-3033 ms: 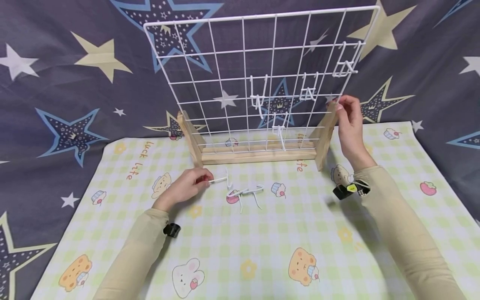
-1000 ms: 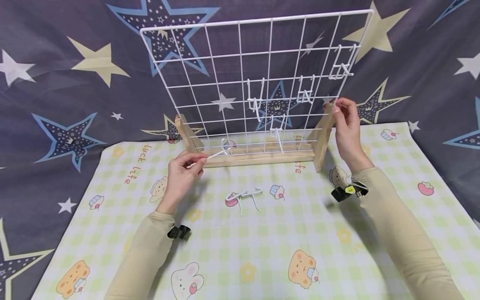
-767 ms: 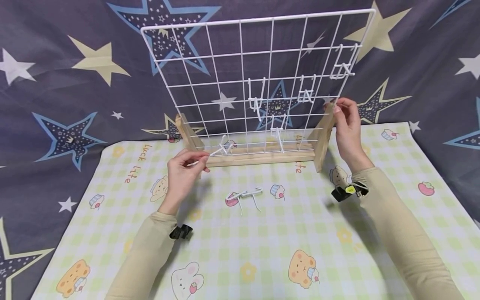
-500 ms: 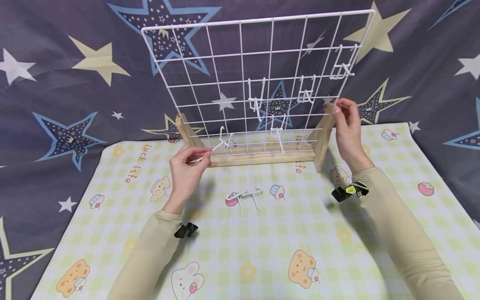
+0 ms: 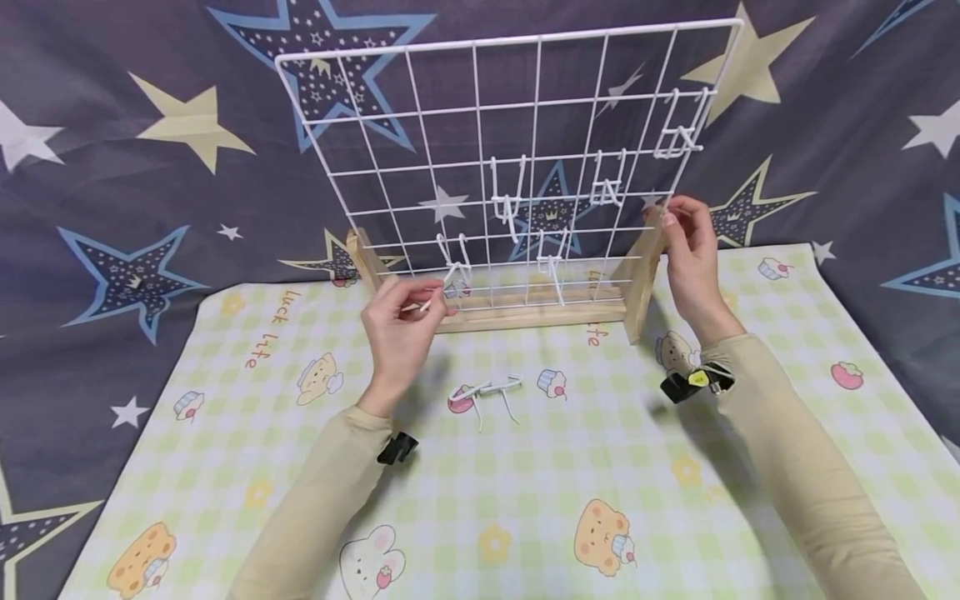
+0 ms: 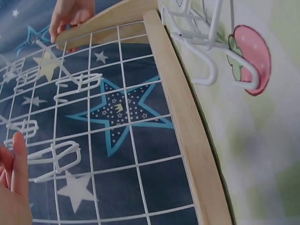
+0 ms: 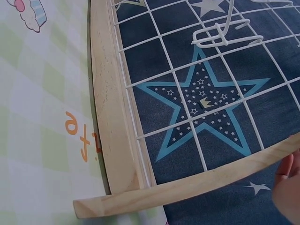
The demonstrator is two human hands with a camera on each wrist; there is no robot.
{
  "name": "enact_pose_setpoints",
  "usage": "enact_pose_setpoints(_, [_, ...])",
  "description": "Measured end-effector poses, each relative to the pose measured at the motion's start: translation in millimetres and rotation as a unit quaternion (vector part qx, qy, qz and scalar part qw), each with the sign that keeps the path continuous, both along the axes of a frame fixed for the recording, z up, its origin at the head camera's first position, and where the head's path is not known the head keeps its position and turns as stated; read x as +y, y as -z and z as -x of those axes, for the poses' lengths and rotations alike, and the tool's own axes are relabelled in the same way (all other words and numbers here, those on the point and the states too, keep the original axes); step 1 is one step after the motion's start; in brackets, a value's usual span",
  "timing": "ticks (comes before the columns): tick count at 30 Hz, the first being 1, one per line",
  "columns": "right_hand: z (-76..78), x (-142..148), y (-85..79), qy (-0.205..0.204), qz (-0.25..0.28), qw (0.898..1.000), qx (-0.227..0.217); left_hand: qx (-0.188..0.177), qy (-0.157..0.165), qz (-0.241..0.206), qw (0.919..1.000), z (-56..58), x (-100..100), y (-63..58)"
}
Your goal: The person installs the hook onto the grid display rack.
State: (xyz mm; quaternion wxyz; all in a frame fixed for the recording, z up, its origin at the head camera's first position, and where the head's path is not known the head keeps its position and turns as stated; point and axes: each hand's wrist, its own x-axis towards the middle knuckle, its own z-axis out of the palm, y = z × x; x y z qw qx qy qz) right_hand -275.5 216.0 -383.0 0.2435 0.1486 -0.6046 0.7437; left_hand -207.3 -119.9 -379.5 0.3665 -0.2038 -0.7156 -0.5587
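A white wire grid panel [image 5: 510, 108] stands upright in a wooden base [image 5: 525, 315]. Several white wire hooks hang on it, one of them a hook [image 5: 507, 204] near the middle. My left hand [image 5: 397, 333] pinches the stem of another white wire hook [image 5: 455, 265] at the panel's lower left. Its two upper prongs are at a grid wire; whether they are hooked over it I cannot tell. My right hand [image 5: 693, 254] grips the top of the right wooden side support [image 5: 643, 271]. In the right wrist view only the edge of this hand [image 7: 288, 187] shows.
Loose white hook wire [image 5: 486, 390] lies on the checked tablecloth [image 5: 450, 492] in front of the base; whether it is one hook or two is unclear. A dark star-patterned cloth [image 5: 142, 208] hangs behind the panel and surrounds the table's back and sides.
My left hand has lifted the hook from near the table up to the grid, moving right and turning it until its prongs point upward. My right hand stays on the side support.
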Motion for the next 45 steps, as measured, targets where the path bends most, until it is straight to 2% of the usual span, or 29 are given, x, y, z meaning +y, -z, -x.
enact_pose_setpoints(4, [0.4, -1, 0.2, 0.000, 0.004, 1.000, 0.001, 0.042, -0.022, 0.035, 0.9983, 4.2, 8, -2.2])
enact_pose_setpoints(7, [0.5, -2, 1.1, -0.003, 0.009, 1.000, 0.004, 0.071, -0.033, 0.064, 0.9949, 2.7, 13, -3.9])
enact_pose_setpoints(9, [0.6, -2, 1.6, -0.004, 0.012, 1.000, 0.005, 0.099, -0.044, 0.093, 0.9897, -0.4, 17, -5.0])
enact_pose_setpoints(13, [0.6, -2, 1.2, -0.003, 0.012, 1.000, 0.008, 0.154, -0.057, 0.155, 0.9742, -6.4, 24, -8.6])
enact_pose_setpoints(16, [0.5, -2, 0.9, -0.001, 0.013, 1.000, 0.008, 0.166, -0.062, 0.182, 0.9671, -7.0, 27, -12.6])
enact_pose_setpoints(19, [0.4, -1, 1.3, -0.003, 0.016, 1.000, 0.004, 0.158, -0.061, 0.191, 0.9668, -3.3, 28, -15.0])
enact_pose_setpoints(22, [0.5, -1, 2.7, -0.005, 0.018, 1.000, -0.001, 0.136, -0.055, 0.185, 0.9717, 2.8, 26, -13.6])
enact_pose_setpoints(26, [0.8, -1, 4.2, -0.006, 0.017, 1.000, -0.001, 0.094, -0.062, 0.170, 0.9790, 9.8, 22, -7.0])
enact_pose_setpoints(29, [0.7, -1, 4.3, -0.008, 0.015, 1.000, 0.002, 0.071, -0.066, 0.168, 0.9811, 12.6, 19, 0.1])
enact_pose_setpoints(37, [0.7, 0, 2.0, -0.012, 0.019, 1.000, 0.009, 0.037, -0.035, 0.145, 0.9882, 15.6, 18, 10.5])
enact_pose_setpoints(45, [0.9, -1, 1.3, -0.012, 0.022, 1.000, 0.003, -0.034, -0.005, 0.120, 0.9922, 16.3, 17, 12.2])
